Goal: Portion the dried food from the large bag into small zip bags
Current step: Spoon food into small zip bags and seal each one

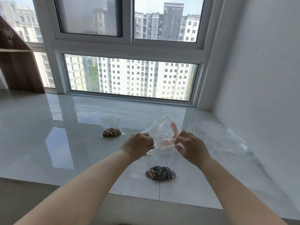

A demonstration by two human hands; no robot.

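Two bare forearms reach up from the bottom of the frame toward its centre. Both hands pinch the top of a small zip bag (159, 159): the left hand (138, 146) grips its left corner with curled fingers, and the right hand (192, 147) pinches the right corner between thumb and fingertips. Dark dried food (160, 172) sits in a clump in the bottom of this bag, which rests on the glossy white tiled surface (48, 135), close to that surface's near edge in the lower middle of the frame.

Just behind the hands a crumpled clear bag with red markings (164, 129) rises; I cannot tell whether it touches the held bag. A second small filled bag (112, 127) stands left of centre, well apart from the hands, with open tile around it and a wide bare stretch to the left. Right of centre, a clear plastic cup (198, 131) stands near the right hand, and a large flat clear bag (230, 140) lies beside it, running toward the white wall (267, 78) on the right. At the far edge the tile meets the window frame (129, 49); a wooden shelf (17, 65) stands at the upper left.
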